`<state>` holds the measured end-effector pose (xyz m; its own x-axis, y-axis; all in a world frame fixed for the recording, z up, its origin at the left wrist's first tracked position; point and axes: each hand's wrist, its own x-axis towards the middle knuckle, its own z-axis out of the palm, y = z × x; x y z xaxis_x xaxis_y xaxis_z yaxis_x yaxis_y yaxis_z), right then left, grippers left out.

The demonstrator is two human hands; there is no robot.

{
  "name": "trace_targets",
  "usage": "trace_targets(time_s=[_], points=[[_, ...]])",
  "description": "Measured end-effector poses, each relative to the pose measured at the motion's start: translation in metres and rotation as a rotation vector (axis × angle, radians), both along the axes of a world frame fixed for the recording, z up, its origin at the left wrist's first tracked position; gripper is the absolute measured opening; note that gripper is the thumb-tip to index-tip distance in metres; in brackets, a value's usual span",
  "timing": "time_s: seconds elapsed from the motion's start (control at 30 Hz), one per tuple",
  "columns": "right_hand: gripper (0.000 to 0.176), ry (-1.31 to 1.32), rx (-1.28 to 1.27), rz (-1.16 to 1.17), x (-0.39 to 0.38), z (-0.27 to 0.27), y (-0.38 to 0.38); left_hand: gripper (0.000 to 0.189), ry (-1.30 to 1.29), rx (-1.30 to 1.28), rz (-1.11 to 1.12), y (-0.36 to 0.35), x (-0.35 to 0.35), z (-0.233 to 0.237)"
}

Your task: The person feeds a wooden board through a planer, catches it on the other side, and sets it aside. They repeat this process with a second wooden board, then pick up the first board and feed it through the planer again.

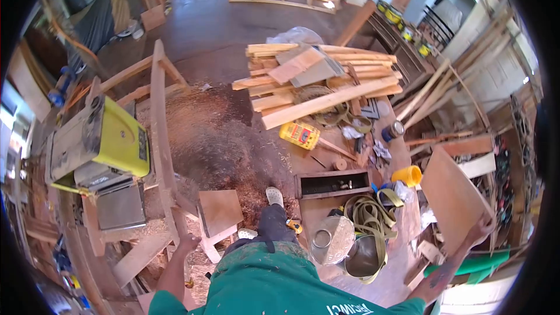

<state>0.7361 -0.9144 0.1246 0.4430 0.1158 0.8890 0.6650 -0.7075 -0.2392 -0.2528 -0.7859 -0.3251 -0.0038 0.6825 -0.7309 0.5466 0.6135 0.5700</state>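
Observation:
On the right, my right hand (481, 228) grips the lower right edge of a flat wooden panel (452, 195), which stands tilted beside the workbench. My left hand (187, 245) hangs low on the left, right at the wooden frame post (161, 140); its fingers are too small and blurred to show their grip. Near that hand, a stool-like wooden piece (220, 213) has a square top. Past the post, a lime-green thickness planer (119, 140) sits on a wooden stand.
The workbench (402, 256) carries stacked lumber (332, 99), a yellow jug (299, 135), an open wooden box (332, 184), coiled straps (367, 216) and a yellow cup (406, 175). Sawdust (216, 134) covers the floor ahead. Long boards (449, 96) lean at the right.

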Motion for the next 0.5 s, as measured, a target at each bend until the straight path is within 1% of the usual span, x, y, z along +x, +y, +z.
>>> trace_targets(time_s=[0.03,0.07,0.1,0.13,0.17,0.23,0.27,0.3,0.33,0.37,0.4,0.43,0.47,0.5], points=[[0.045,-0.053,-0.016,0.300,-0.020,0.036,0.045,0.027,0.039,-0.011,-0.036,0.004,0.011,0.022],[0.044,-0.073,-0.262,0.177,-0.077,0.084,0.087,0.027,0.033,-0.002,-0.021,0.006,0.027,0.046],[0.043,-0.092,-0.503,0.044,-0.123,0.127,0.119,0.024,-0.035,-0.029,0.107,0.010,0.043,0.069],[0.042,-0.187,-0.551,0.119,-0.121,0.153,0.137,0.022,-0.106,-0.053,0.230,0.014,0.049,0.079],[0.040,-0.273,-0.558,0.119,-0.141,0.182,0.154,0.023,-0.101,0.002,0.227,0.014,0.048,0.067],[0.036,-0.466,-0.539,0.276,-0.135,0.237,0.161,0.024,-0.115,0.069,0.234,0.029,0.076,0.120],[0.034,-0.579,-0.535,0.291,-0.145,0.264,0.160,0.026,-0.120,0.117,0.234,0.031,0.091,0.141],[0.031,-0.691,-0.535,0.301,-0.156,0.291,0.155,0.028,-0.188,0.184,0.251,0.032,0.099,0.129],[0.031,-0.694,-0.537,0.285,-0.197,0.314,0.148,0.031,-0.258,0.251,0.266,0.032,0.107,0.116],[0.047,-0.631,-0.427,0.398,-0.267,0.333,0.144,0.033,-0.233,0.309,0.151,0.041,0.120,0.132],[0.064,-0.568,-0.315,0.512,-0.323,0.350,0.140,0.035,-0.206,0.368,0.041,0.054,0.137,0.161],[0.061,-0.567,-0.266,0.608,-0.349,0.364,0.134,0.035,-0.306,0.428,0.031,0.067,0.158,0.200],[0.060,-0.652,-0.154,0.872,-0.372,0.367,0.139,0.037,-0.405,0.491,0.027,0.083,0.177,0.232],[0.059,-0.656,-0.077,1.009,-0.391,0.371,0.146,0.047,-0.549,0.542,0.058,0.100,0.191,0.250]])
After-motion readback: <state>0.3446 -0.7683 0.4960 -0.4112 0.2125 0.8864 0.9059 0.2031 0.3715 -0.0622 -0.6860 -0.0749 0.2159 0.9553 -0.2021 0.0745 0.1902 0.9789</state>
